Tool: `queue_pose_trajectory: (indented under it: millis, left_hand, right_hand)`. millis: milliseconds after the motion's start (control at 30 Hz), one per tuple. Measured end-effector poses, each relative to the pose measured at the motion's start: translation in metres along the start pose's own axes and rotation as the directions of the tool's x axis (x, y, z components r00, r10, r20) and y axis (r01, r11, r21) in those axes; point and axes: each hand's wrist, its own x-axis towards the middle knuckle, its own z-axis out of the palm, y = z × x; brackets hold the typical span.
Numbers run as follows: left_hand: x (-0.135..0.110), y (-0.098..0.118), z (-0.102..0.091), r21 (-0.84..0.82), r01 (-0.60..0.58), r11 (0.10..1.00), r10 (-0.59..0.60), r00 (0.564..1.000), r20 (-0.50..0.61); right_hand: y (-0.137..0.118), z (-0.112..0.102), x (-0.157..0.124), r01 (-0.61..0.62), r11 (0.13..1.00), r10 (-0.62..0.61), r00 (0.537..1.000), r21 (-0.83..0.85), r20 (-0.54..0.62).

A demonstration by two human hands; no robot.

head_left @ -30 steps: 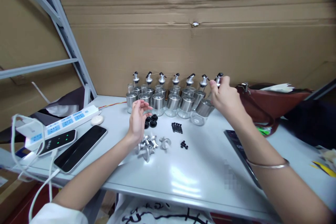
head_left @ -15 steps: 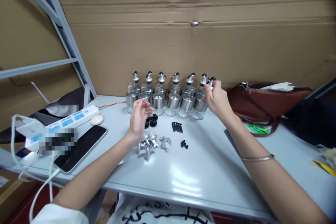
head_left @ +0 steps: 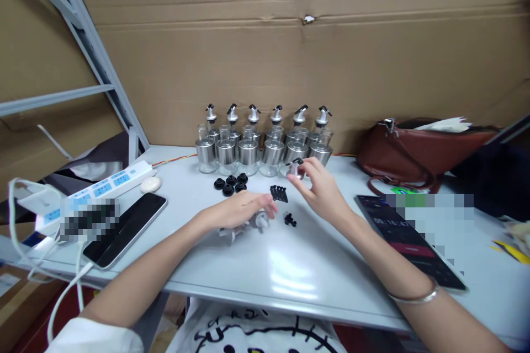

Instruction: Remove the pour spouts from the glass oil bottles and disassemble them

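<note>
My right hand [head_left: 321,185] pinches a silver pourer spout [head_left: 295,170] with a black flip lever, in front of the bottles. My left hand [head_left: 244,209] is open, fingers stretched out over the silver spout parts [head_left: 260,220], and covers several of them. Behind it lie several black rubber stoppers [head_left: 227,190]. Between the hands are a row of small black levers [head_left: 279,193] and a cluster of tiny black pieces [head_left: 290,220]. Glass bottles with steel sleeves [head_left: 248,151] stand in two rows; the back row carries pourer spouts [head_left: 276,114], the front row has bare necks.
On the left lie a phone [head_left: 126,230], a white power strip [head_left: 103,187] with cables, and a round white case [head_left: 150,185]. To the right are a tablet with a timer [head_left: 409,248] and a brown leather bag [head_left: 414,154]. Cardboard [head_left: 269,66] walls the back.
My right hand has drawn the pourer spout away from the rightmost front bottle, toward me and left. My left hand has moved right and down, from beside the stoppers to over the silver parts.
</note>
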Motion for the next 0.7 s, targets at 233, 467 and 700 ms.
queue_pose_trajectory:
  millis: [233, 467, 700]
  left_hand:
    - [-0.001, 0.003, -0.002, 0.077, 0.162, 0.984, -0.163, 0.986, 0.015]
    - [0.001, -0.001, -0.003, 0.298, 0.028, 0.954, -0.015, 0.999, -0.048]
    - [0.002, 0.001, -0.002, 0.490, 0.001, 0.872, 0.159, 0.945, -0.285]
  right_hand:
    - [-0.018, 0.006, -0.009, 0.039, 0.989, -0.058, 0.990, 0.145, 0.130]
    - [-0.026, 0.014, -0.013, -0.349, 0.773, 0.195, 0.925, 0.529, 0.326]
    - [-0.028, 0.014, -0.011, -0.464, 0.520, 0.240, 0.885, 0.717, 0.399]
